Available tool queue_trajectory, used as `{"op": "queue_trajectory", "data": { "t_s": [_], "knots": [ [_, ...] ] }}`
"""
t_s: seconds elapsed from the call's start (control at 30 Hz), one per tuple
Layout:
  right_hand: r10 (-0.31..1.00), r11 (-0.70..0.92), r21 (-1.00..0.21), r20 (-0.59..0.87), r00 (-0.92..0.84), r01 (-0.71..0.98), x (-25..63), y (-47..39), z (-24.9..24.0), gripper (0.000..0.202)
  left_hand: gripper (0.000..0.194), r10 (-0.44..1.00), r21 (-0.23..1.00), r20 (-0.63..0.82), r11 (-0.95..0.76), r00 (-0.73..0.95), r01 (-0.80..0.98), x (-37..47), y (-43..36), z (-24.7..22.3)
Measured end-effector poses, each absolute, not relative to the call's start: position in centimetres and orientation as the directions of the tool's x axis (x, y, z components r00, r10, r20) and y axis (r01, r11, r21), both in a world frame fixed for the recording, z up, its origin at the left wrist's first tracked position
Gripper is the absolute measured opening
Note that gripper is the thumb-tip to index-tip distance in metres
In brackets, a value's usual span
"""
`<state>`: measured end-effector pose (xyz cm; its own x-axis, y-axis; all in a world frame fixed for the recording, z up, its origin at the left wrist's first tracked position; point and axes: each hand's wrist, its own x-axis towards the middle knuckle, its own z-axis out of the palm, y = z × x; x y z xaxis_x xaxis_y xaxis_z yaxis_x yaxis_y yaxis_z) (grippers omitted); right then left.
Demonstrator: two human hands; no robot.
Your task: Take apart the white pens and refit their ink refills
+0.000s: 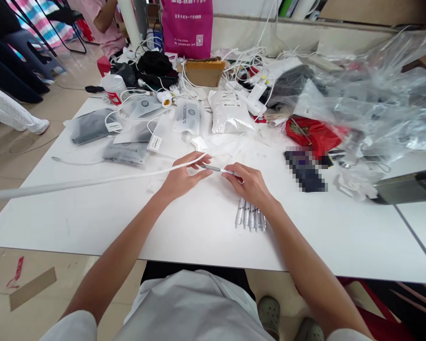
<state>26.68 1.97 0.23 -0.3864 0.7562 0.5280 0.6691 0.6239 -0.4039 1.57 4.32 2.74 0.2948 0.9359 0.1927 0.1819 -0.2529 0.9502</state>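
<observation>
A slim pen [216,169] with a grey grip and a clear barrel lies level above the white table [102,213]. My right hand [246,182] is closed round its right part, thumb and fingers pinched on it. At the pen's left end is my left hand [184,177], its thumb and fingers spread apart; whether a fingertip touches the tip cannot be made out. Several similar pens [250,218] lie side by side on the table, just below my right hand and partly covered by it. A white cable [128,177] crosses the view from the left and passes over my left hand.
Grey pouches [126,152], a white bag [230,113] and tangled cables fill the table's back. To the right are a blurred dark object [305,170], a red bag [315,135], clear plastic and a dark cylinder [412,185]. People are at the upper left.
</observation>
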Motion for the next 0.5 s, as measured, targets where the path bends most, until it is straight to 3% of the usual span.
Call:
{"op": "queue_trajectory", "data": {
  "t_s": [0.1, 0.2, 0.37, 0.5],
  "knots": [
    [0.745, 0.638, -0.386, 0.529, -0.407, 0.666, 26.69, 1.98, 0.12, 0.018, 0.026, 0.948, 0.964, 0.107, -0.173, 0.300, 0.201, 1.51, 4.43, 2.67],
    [0.737, 0.644, -0.367, 0.533, -0.415, 0.671, 26.77, 2.10, -0.06, 0.019, 0.018, 0.931, 0.954, 0.168, -0.235, 0.323, 0.183, 1.42, 4.52, 2.52],
    [0.733, 0.643, -0.351, 0.539, -0.415, 0.681, 26.89, 2.19, -0.03, 0.020, 0.026, 0.937, 0.975, 0.097, -0.158, 0.337, 0.159, 1.36, 4.73, 1.92],
    [0.746, 0.627, -0.358, 0.531, -0.402, 0.692, 26.93, 2.15, 0.03, 0.022, 0.025, 0.927, 0.959, 0.181, -0.240, 0.329, 0.150, 1.35, 4.76, 1.83]
  ]
}}
